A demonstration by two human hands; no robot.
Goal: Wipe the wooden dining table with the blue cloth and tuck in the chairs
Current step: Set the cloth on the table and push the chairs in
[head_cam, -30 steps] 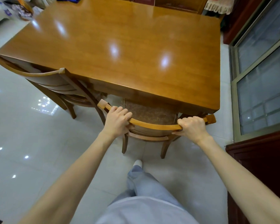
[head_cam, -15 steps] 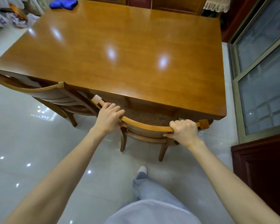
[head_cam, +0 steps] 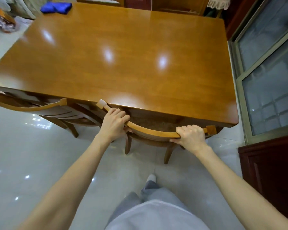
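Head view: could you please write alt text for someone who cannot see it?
The left hand and right hand grip the top rail of a chair at the near edge of the dining table. A blue cloth lies on its far left corner.

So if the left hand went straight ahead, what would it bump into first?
The left hand grips the chair rail, pointing at the wooden table; its near edge, just past the knuckles, likely comes first.

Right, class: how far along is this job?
Done, probably: wiping, since the blue cloth lies set aside on the table, far corner. In hand: left hand and right hand grip the near chair by its top rail, seat almost under. Left: final push, letting go.
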